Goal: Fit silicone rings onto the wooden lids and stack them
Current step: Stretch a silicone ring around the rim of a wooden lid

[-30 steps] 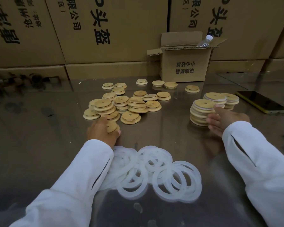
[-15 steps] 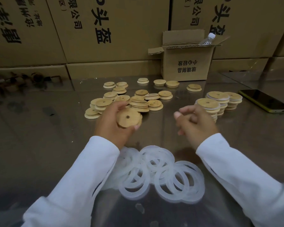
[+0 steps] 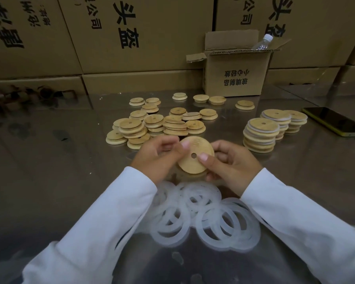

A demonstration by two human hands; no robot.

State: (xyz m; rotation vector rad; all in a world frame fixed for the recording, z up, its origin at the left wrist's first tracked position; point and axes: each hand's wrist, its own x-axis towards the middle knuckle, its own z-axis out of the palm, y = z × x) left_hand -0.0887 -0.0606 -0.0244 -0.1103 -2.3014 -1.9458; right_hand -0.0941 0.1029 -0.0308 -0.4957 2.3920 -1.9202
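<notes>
A round wooden lid (image 3: 193, 162) with a small centre hole is held between both hands above the table, its flat face tilted toward me. My left hand (image 3: 156, 158) grips its left edge with the thumb on top. My right hand (image 3: 232, 162) grips the right edge, thumb beside the hole. A heap of translucent white silicone rings (image 3: 205, 218) lies just in front of my wrists. Loose wooden lids (image 3: 158, 124) are piled behind my hands. Stacks of ringed lids (image 3: 260, 134) stand to the right.
A small open cardboard box (image 3: 236, 78) with a plastic bottle (image 3: 262, 43) in it stands at the back. A phone (image 3: 336, 121) lies at the right edge. Large cartons (image 3: 131, 33) wall off the back of the shiny metal table (image 3: 49, 160).
My left hand lifted a lid from the loose pile and brought it to the middle. My right hand left the ringed stack and took hold of the lid's other edge.
</notes>
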